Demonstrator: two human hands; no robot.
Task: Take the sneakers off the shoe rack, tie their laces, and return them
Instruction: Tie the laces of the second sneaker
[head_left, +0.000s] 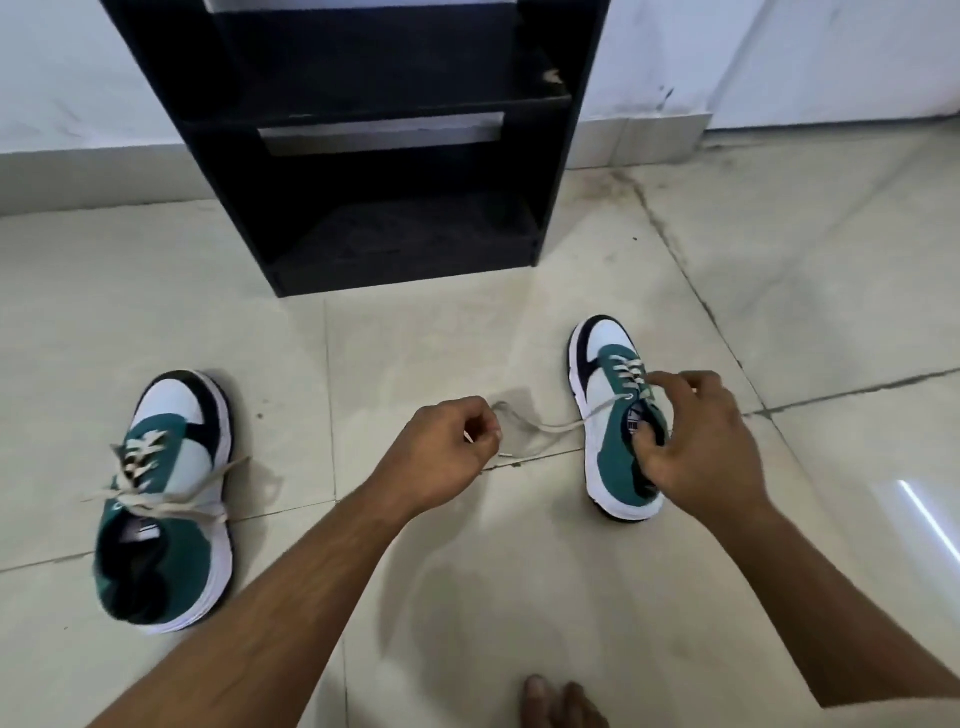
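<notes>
Two teal, white and navy canvas sneakers stand on the pale tiled floor (467, 338) in front of the black wooden shoe rack (363, 156), which sits at twelve o'clock. The left sneaker (166, 499), at nine o'clock, carries a loose bow. The right sneaker (618, 415), at two o'clock, has its cream lace (545, 423) trailing out sideways. The left hand (441, 457) is clenched, pinching that lace's free end. The right hand (696, 447) rests over the right sneaker's collar, thumb inside the opening, fingertips grasping the other lace at the top eyelets. Bare toes (561, 701) show at six o'clock.
</notes>
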